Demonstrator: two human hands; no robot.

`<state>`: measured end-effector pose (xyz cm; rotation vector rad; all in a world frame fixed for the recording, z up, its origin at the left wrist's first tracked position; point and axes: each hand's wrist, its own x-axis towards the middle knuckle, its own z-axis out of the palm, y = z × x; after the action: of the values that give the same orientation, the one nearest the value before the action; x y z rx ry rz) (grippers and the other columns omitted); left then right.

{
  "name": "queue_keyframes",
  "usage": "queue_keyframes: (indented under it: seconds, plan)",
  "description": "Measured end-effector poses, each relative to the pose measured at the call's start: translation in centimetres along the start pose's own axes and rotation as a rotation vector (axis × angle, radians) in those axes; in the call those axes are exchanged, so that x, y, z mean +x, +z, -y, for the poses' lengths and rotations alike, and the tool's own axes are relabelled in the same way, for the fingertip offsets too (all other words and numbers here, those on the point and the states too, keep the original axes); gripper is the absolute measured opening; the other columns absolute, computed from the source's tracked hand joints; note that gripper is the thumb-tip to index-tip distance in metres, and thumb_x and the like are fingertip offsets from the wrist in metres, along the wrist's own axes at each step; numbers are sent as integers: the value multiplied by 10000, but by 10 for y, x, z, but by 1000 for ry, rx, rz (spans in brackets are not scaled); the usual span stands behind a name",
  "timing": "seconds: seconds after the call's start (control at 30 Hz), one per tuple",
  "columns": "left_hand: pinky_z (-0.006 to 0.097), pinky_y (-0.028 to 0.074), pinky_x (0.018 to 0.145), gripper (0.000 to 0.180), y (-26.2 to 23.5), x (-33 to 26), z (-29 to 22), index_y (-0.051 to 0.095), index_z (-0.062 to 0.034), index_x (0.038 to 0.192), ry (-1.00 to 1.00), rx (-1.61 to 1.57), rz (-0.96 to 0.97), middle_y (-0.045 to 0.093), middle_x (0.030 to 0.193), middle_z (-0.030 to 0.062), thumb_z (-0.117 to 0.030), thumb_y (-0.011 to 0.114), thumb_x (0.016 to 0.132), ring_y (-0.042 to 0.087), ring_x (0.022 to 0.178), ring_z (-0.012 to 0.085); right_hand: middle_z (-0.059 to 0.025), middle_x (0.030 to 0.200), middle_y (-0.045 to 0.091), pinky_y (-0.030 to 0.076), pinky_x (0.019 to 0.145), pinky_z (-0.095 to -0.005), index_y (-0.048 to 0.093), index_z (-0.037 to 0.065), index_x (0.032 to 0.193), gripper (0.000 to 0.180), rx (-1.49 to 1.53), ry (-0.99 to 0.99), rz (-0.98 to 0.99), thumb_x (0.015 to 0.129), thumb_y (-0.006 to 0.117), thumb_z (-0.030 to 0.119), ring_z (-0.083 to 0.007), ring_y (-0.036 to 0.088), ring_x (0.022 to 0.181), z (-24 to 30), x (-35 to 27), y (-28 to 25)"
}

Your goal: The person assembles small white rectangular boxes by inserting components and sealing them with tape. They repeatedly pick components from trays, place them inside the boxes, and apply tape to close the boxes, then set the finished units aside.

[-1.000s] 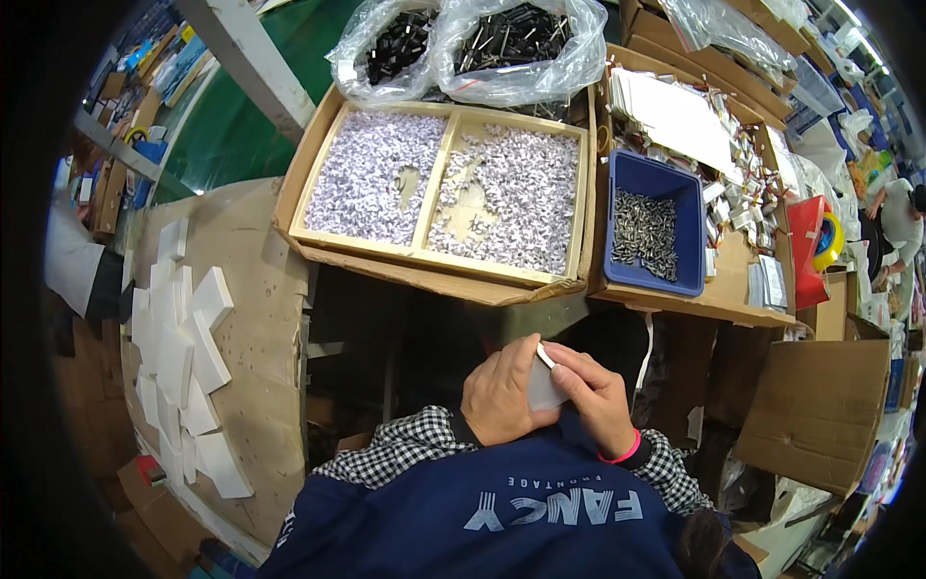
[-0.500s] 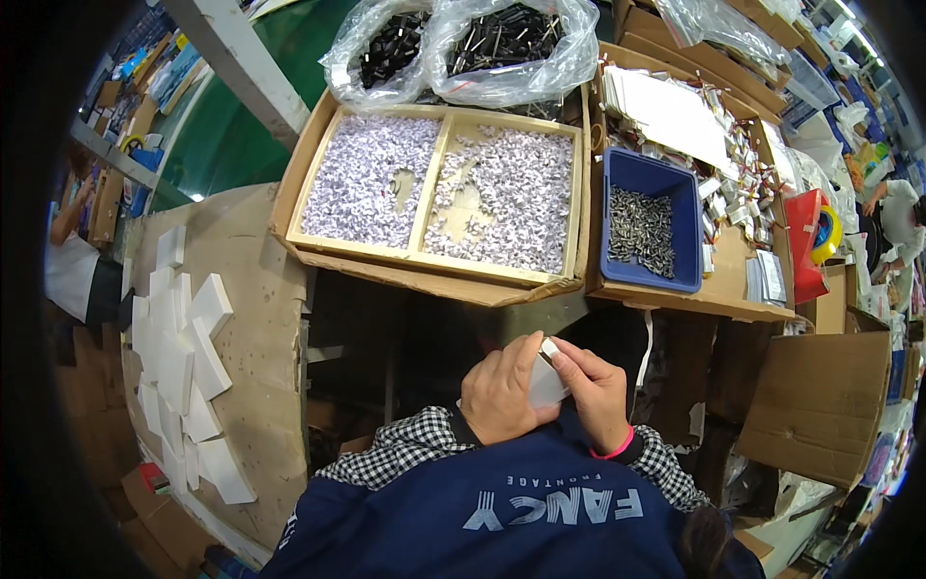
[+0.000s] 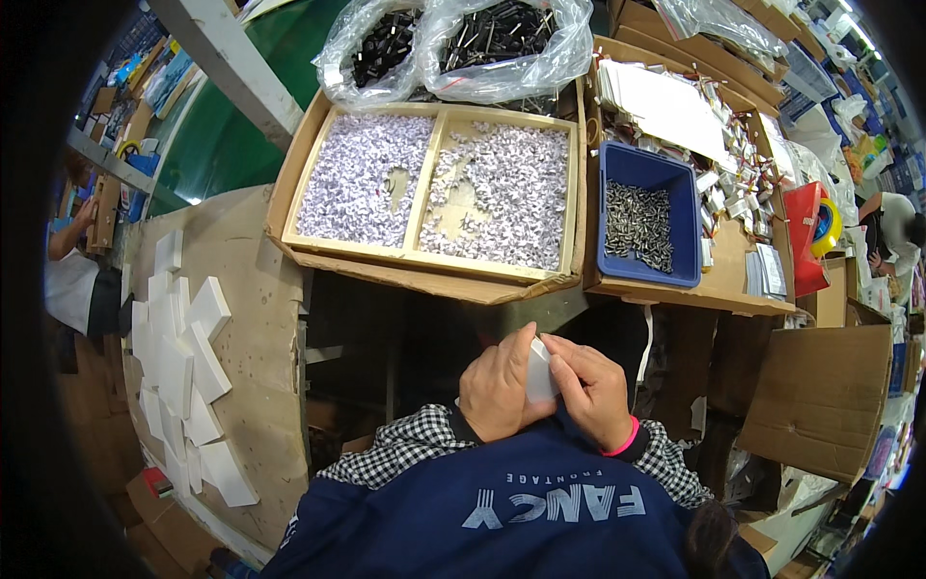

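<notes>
Close in front of my body, my left hand (image 3: pixel 496 382) is wrapped round a small white box-like piece (image 3: pixel 540 374), most of which the fingers hide. My right hand (image 3: pixel 590 390), with a pink band at its wrist, pinches the same piece at its upper end, thumb and fingertips pressed against it. The two hands nearly touch at the top. Ahead of them stands a wooden tray (image 3: pixel 417 253) with two compartments full of tiny white parts. To its right sits a blue bin (image 3: pixel 648 274) of small metal pieces.
White flat boxes (image 3: pixel 176 362) lie piled on a worn board at left. Clear bags (image 3: pixel 492 85) of black parts stand behind the tray. Beyond the blue bin, a carton holds white pieces with wires (image 3: pixel 738 198). A cardboard flap (image 3: pixel 820 400) juts out at right. Other people are at both sides.
The right thumb has moved down from the top of the white piece, and the right fingers have closed in nearer the left fingertips. The left hand keeps its hold.
</notes>
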<state>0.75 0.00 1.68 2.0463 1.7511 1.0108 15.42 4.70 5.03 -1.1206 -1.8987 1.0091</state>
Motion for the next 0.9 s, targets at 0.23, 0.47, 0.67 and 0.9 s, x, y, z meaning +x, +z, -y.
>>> queue_keyframes:
  seconds: [0.23, 0.47, 0.67, 0.9]
  plan:
    - [397, 529, 798, 1003, 0, 2, -1, 305, 0, 1403, -99, -172, 36, 563, 1154, 191, -271, 818, 584, 619, 959, 351, -167, 1157, 653, 514, 839, -308, 645, 6, 1148, 358, 162, 130, 7, 795, 691, 43, -271, 667, 977, -8, -15, 7]
    - [395, 528, 801, 990, 3, -1, -1, 296, -26, 1414, -165, -267, 86, 559, 1155, 187, -260, 804, 597, 614, 966, 353, -161, 1093, 680, 511, 866, -334, 670, 8, 1087, 354, 28, -37, -80, 742, 743, 41, -279, 671, 957, -15, -20, 10]
    - [394, 525, 823, 923, 8, -1, 4, 344, -80, 1391, -30, -266, -8, 534, 1188, 167, -214, 802, 601, 598, 1007, 339, -146, 1053, 691, 526, 823, -339, 678, 29, 1067, 344, -137, -150, -87, 731, 748, 48, -280, 682, 885, -14, -17, 10]
    - [379, 518, 858, 918, 4, 1, 4, 352, -89, 1373, -81, -280, 73, 527, 1218, 168, -234, 825, 600, 591, 1047, 336, -175, 1134, 661, 508, 887, -303, 649, -1, 1127, 374, 145, 46, -69, 764, 733, 18, -248, 658, 1025, -15, -19, 16]
